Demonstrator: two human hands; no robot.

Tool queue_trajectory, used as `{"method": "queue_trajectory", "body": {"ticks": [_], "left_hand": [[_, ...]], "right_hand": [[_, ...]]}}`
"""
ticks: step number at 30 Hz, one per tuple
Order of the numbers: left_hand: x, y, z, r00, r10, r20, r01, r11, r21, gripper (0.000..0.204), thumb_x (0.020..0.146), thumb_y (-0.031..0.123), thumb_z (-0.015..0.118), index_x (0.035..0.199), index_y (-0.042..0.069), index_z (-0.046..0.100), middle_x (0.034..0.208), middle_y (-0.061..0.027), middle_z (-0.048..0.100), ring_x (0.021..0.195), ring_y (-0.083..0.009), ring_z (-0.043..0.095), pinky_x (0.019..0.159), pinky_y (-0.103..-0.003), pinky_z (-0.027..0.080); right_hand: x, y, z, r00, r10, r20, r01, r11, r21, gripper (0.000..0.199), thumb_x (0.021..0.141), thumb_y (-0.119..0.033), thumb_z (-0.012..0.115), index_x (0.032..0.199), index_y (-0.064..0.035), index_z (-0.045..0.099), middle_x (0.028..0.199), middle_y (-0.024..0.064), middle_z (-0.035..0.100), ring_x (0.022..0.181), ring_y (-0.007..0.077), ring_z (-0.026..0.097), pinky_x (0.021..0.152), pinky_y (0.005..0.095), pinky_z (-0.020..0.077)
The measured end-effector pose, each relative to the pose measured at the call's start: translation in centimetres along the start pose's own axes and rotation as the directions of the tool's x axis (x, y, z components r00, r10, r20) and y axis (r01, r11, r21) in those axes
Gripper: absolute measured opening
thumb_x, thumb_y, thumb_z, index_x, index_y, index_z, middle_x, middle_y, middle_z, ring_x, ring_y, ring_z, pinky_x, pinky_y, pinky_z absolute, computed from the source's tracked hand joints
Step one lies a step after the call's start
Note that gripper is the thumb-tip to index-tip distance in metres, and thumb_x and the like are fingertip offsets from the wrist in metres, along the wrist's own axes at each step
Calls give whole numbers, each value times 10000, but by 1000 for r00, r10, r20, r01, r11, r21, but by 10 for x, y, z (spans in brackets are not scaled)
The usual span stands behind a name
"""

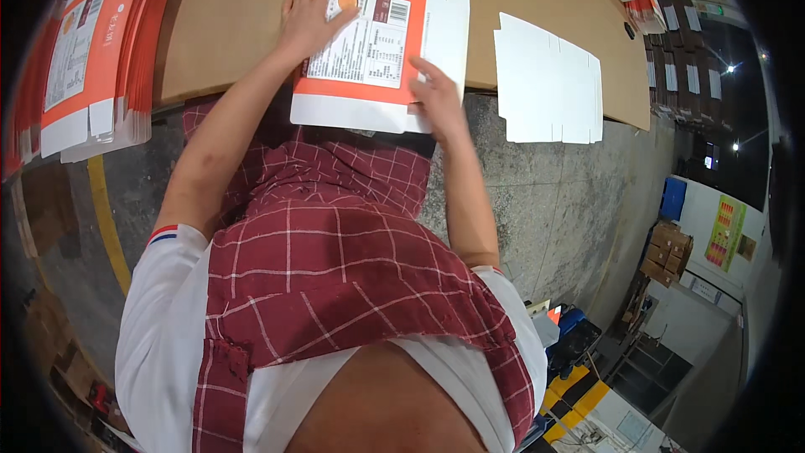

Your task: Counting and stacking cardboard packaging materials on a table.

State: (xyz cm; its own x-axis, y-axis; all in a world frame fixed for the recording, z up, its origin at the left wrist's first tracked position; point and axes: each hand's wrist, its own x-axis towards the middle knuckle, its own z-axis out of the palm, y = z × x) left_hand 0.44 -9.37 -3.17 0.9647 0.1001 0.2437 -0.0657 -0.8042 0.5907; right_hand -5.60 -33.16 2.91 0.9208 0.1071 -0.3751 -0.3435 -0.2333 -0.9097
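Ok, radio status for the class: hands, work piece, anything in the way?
Left bare hand spread on flat orange-and-white cardboard carton, left side. Right bare hand at its right side. Only hands overlap it; flat white cardboard piece lies apart, right.

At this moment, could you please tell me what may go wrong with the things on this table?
The orange-and-white carton under the left hand juts past the near edge of the table, so it might tip or slide if pressure eases. The white flat sheet also overhangs and could be knocked down by the right hand or arm. The stacked cartons at left reach that edge too and might slip.
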Motion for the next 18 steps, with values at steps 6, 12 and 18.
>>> {"method": "queue_trajectory", "body": {"ticks": [6,12,18], "left_hand": [[-3,10,2,999,-42,11,37,963,266,751,773,564,472,1317,79,292,1374,-193,207,1290,-282,175,1016,-504,137],[-3,6,5,999,-50,10,44,951,305,776,769,585,461,1322,72,277,1376,-176,220,1293,-264,178,1012,-515,141],[-2,12,5,998,-61,26,50,949,312,784,762,599,457,1320,76,281,1381,-173,211,1291,-265,187,1009,-521,148]], "right_hand": [[29,20,-88,776,-596,-206,274,613,-741,401,898,-275,422,1183,1,473,1037,117,559,939,201,534,807,321,429],[34,-45,-8,977,-198,-84,164,937,-307,595,906,-446,269,1347,-50,216,1368,104,274,1257,201,261,1018,351,214],[57,15,10,836,-515,189,241,34,-970,561,888,-428,331,1295,-42,323,1364,123,290,1248,274,284,1005,523,172]]}}
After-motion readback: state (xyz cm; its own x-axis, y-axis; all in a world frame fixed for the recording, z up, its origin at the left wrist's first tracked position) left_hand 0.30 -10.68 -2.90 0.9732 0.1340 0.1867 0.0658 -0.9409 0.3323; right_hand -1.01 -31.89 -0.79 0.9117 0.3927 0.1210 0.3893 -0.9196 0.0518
